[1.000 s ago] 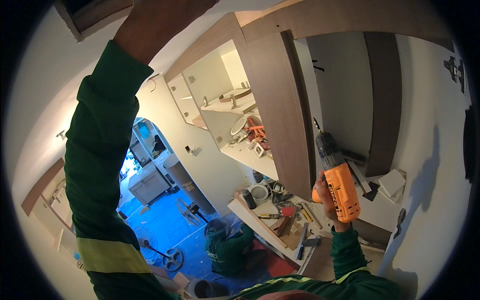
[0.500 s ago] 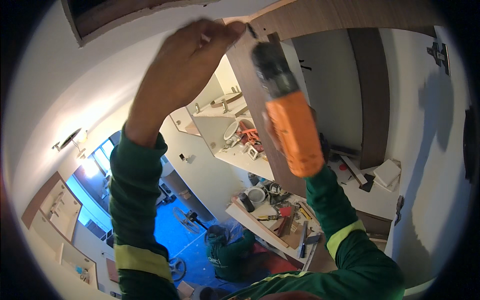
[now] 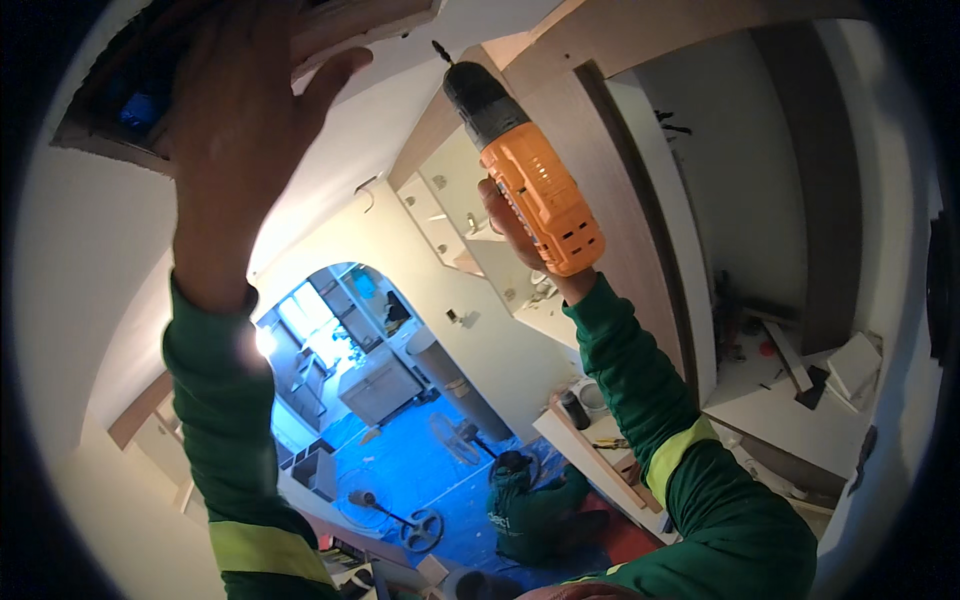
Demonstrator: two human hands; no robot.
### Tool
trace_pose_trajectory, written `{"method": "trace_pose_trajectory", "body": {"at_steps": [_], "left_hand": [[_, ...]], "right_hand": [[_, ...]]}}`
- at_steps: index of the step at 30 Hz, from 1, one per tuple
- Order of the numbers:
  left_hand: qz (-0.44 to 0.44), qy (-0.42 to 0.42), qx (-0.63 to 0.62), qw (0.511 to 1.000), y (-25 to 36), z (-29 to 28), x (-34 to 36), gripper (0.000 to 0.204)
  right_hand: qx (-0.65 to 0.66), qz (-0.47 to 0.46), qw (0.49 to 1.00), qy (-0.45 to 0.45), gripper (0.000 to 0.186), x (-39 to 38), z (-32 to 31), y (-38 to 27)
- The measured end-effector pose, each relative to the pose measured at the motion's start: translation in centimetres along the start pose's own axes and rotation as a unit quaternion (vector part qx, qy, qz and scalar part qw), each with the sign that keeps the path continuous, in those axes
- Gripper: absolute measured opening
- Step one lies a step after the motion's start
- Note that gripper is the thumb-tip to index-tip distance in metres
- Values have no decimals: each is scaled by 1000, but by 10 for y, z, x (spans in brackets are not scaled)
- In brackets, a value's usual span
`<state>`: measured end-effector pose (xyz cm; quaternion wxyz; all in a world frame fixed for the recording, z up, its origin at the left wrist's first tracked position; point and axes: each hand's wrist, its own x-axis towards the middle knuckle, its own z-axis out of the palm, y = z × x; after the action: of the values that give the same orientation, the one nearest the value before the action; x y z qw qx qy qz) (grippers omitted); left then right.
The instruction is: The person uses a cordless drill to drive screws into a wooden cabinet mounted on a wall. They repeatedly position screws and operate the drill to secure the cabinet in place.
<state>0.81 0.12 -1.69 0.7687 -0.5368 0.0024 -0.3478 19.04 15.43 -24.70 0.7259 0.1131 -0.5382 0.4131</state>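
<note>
My right hand (image 3: 512, 228) is wrapped round an orange and black power drill (image 3: 545, 195). A dark bit (image 3: 440, 50) sticks out of its chuck, tilted up and left toward the ceiling, apart from my left hand. My left hand (image 3: 240, 140) is raised at the upper left with its thumb spread away from the palm. It overlaps a framed opening (image 3: 345, 32) in the ceiling; its fingertips run into the dark upper rim, so I cannot tell whether they touch the frame.
Wood-look cabinet panels (image 3: 575, 130) stand right of the drill, beside an open compartment with loose board pieces (image 3: 853, 370). Below, a person in green (image 3: 530, 510) crouches on the blue floor covering (image 3: 385, 480) near standing fans (image 3: 455, 440). A worktop (image 3: 590, 455) with tools juts out behind my right forearm.
My left hand has moved up and left from beside the bit to the ceiling opening, its thumb now spread. The drill has shifted left and tilted further left. The view has turned left.
</note>
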Motion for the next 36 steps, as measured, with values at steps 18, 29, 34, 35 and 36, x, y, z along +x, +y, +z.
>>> {"method": "trace_pose_trajectory", "body": {"at_steps": [18, 29, 34, 35, 36], "left_hand": [[-190, -281, 90, 936, 48, -35, 53, 57], [-127, -205, 133, 961, 59, -22, 52, 45], [-151, -179, 125, 964, 50, -13, 40, 47], [-155, -174, 134, 963, 51, -11, 37, 47], [-154, -167, 146, 963, 51, -7, 35, 46]], "right_hand": [[423, 98, 878, -204, 50, 31, -11, 54], [-118, -125, 982, -73, 58, 28, 11, 58], [-285, -233, 930, 8, 37, 38, 15, 53], [-328, -273, 904, 22, 39, 39, 16, 52], [-339, -275, 899, 21, 40, 39, 15, 50]]}}
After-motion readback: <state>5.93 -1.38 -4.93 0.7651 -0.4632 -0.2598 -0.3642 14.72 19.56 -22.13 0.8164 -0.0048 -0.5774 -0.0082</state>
